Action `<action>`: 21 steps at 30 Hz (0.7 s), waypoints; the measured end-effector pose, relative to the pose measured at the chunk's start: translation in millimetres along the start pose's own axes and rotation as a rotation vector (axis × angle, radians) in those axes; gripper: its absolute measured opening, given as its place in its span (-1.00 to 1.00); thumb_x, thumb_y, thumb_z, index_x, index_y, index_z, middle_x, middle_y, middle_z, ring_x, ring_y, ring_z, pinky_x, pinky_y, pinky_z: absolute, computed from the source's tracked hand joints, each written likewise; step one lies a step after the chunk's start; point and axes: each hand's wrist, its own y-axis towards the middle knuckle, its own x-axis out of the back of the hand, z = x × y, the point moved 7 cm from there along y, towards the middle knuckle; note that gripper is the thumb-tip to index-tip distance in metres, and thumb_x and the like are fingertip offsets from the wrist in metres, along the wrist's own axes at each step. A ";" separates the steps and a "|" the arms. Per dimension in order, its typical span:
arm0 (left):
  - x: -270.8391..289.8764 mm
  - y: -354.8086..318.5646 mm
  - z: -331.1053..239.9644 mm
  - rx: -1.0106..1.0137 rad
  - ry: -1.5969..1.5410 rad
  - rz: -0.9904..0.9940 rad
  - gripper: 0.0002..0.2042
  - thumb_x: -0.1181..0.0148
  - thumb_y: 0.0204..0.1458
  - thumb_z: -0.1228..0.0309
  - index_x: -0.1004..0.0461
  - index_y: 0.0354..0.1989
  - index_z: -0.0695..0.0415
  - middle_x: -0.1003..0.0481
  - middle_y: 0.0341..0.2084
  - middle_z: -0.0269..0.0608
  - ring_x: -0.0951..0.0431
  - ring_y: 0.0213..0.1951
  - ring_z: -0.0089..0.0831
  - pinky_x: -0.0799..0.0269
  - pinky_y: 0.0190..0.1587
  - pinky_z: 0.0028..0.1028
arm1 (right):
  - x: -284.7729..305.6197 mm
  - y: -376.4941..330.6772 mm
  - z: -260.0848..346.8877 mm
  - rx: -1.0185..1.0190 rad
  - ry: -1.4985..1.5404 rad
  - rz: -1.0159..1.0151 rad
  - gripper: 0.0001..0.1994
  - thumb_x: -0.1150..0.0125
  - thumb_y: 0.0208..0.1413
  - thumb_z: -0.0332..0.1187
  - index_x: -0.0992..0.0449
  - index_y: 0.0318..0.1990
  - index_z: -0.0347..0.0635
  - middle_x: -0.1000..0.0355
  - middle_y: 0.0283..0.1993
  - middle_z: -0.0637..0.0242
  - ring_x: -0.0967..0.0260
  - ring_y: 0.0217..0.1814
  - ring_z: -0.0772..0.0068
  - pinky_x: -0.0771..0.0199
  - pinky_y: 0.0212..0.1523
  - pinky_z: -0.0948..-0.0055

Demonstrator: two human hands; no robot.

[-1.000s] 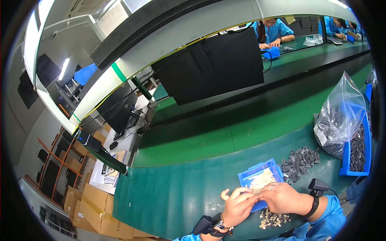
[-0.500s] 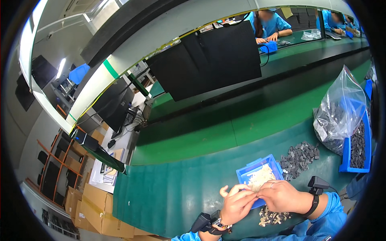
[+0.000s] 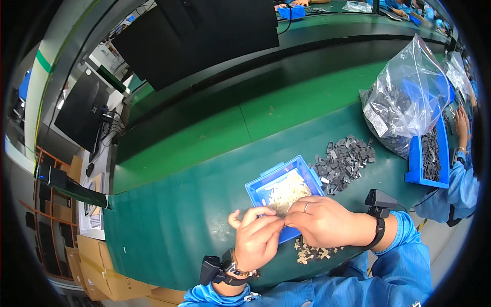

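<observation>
Over the near part of a small blue tray, my left hand and my right hand meet at the fingertips. Both hands are closed in a pinch; whatever lies between the fingers is too small and covered to make out. The tray holds a heap of small cream-coloured pieces, partly hidden by my fingers. Beyond my right hand, at the tray's right side, spreads a pile of flat dark grey pieces. Below my right hand lie small cream and dark pieces on the green mat.
A clear plastic bag of dark parts leans at the right against a blue bin of dark pieces. Another person's hand shows at the far right. A large black panel stands beyond the bench; cardboard boxes are at lower left.
The view has shifted, so the bench, tray and hands sit further left and the surroundings higher. My hands stay pinched together over the tray, with little visible change.
</observation>
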 end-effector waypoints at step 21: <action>6.3 -1.5 1.4 0.089 -0.006 -0.084 -0.92 -0.30 -0.12 0.54 -0.66 -0.43 0.11 -0.60 -0.47 -0.36 -0.54 -0.21 -0.35 0.09 0.19 -0.17 | 8.7 -3.7 -1.4 -0.047 0.001 -0.112 -0.84 -0.24 -0.10 -0.56 -0.52 -0.30 -0.29 -0.49 -0.32 0.13 -0.49 -0.26 0.03 -0.51 -0.22 0.18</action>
